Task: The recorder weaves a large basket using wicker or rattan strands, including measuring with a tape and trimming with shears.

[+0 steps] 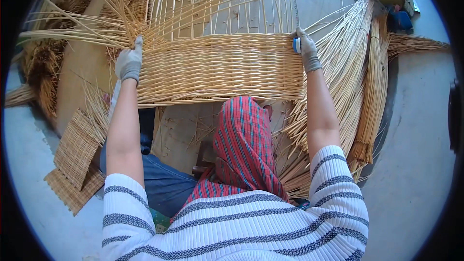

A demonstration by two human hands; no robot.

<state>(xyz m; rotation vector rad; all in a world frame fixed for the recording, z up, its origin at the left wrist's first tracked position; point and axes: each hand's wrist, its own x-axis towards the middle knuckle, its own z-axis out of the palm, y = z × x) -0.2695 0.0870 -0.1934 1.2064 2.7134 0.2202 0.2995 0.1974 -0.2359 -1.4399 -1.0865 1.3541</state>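
A wicker panel [217, 67] of pale woven rods stretches across in front of me, with long bare stakes running away from its far edge. My left hand [129, 61], in a grey-white glove, is closed on the panel's left edge, its thumb pointing up. Loose weaving rods [130, 24] fan out beside that thumb. At the far right corner, my gloved right hand [306, 48] is closed around a small blue and white tape measure [297, 45]. A narrow marked blade [294, 7] runs from there away along the stakes.
Bundles of pale willow rods [338, 63] lie to the right, one tied bundle [371, 92] beside them. Small woven mats [77, 150] rest on the floor at left, near darker bundles [46, 77]. A red plaid cloth [246, 140] covers my lap.
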